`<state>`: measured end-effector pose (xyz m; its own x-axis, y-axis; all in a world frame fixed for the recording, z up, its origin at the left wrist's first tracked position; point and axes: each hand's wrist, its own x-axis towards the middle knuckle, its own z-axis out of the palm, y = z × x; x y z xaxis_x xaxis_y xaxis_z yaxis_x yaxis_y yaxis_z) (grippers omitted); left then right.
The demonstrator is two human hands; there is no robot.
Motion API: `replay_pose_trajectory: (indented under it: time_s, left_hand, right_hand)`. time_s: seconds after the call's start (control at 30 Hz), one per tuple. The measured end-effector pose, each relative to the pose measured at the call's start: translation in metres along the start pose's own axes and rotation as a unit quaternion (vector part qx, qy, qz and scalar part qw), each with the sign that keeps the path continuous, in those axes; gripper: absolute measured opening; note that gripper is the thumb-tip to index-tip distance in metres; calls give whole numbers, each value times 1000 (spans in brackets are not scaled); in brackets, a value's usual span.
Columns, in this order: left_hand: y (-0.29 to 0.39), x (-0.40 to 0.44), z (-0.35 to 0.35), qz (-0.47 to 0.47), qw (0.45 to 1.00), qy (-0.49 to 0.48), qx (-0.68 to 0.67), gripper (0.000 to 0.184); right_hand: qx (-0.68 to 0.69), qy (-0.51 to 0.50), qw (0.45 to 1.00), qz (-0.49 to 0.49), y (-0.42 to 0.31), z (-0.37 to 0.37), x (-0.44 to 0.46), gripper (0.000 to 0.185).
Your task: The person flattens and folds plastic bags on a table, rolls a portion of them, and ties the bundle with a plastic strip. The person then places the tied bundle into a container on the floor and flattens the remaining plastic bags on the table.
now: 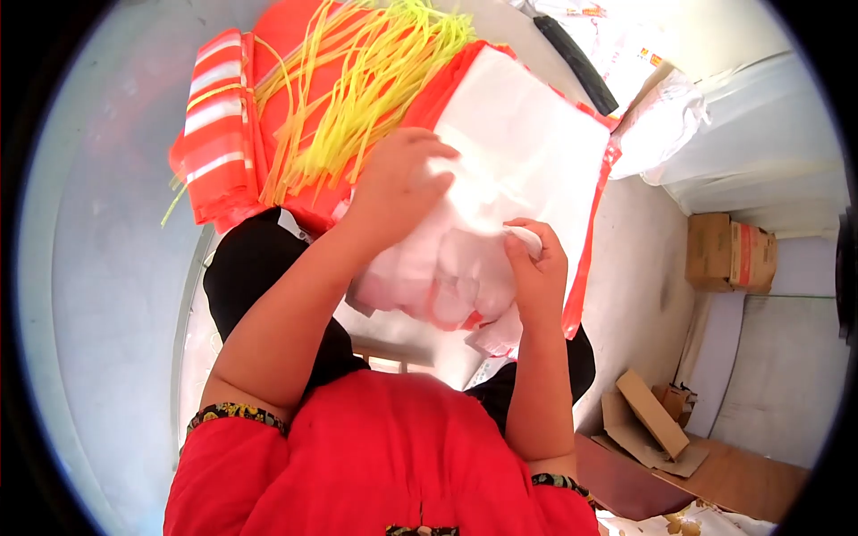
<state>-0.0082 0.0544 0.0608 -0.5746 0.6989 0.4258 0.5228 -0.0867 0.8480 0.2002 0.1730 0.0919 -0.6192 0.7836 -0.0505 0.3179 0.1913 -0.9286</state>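
Observation:
White sheet material (536,134) with red-orange edges lies over my lap, its near part crumpled and partly see-through. My left hand (399,183) hovers at the left side of the white sheet, fingers apart and slightly curled, with nothing visible in them. On the right, my right hand (538,259) pinches a small folded bit of white material between thumb and fingers. Beyond my left hand, a bundle of yellow strips (366,89) rests on red-orange material (277,54). A rolled red-and-white striped bundle (217,125), tied with a yellow strip, lies at the far left.
A dark bar (576,62) lies beyond the white sheet, near a white bag (661,121). A cardboard box (728,253) stands by the right wall. Opened cardboard (650,420) lies on a brown surface (751,478) at the lower right.

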Motion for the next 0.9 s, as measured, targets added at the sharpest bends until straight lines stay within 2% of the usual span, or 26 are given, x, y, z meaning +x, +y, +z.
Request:
replay_pose_trajectory:
  time_s: [0.07, 0.13, 0.17, 0.37, 0.47, 0.57, 0.77, 0.87, 0.9]
  left_hand:
    - [-9, 0, -4, -120, 983, 28, -134, 34]
    - [-12, -1, -5, -228, 922, 43, -311, 42]
    - [-12, -2, -7, -239, 904, 18, -353, 48]
    - [-4, 1, -6, -232, 889, -35, -392, 48]
    - [3, 2, -5, -284, 860, -34, -422, 50]
    - [4, 3, -8, -328, 868, -91, -361, 54]
    - [22, -4, -29, -323, 878, -154, -317, 70]
    - [20, -13, -30, -296, 863, -179, -369, 89]
    - [18, -14, -33, -293, 873, -200, -333, 90]
  right_hand:
    - [60, 12, 998, 20, -4, 1, -1, 17]
    - [66, 15, 998, 15, 1, 0, 2, 17]
    - [69, 18, 997, 16, 3, 0, 3, 17]
    - [111, 51, 992, 23, 2, 5, 2, 16]
    - [119, 61, 991, 14, 7, 5, 2, 15]
    - [127, 69, 989, 5, 13, 6, 4, 15]
    - [154, 93, 983, 24, 18, 9, 5, 14]
    - [152, 84, 985, 12, 21, 8, 5, 14]
    - [146, 79, 986, 10, 21, 8, 4, 14]
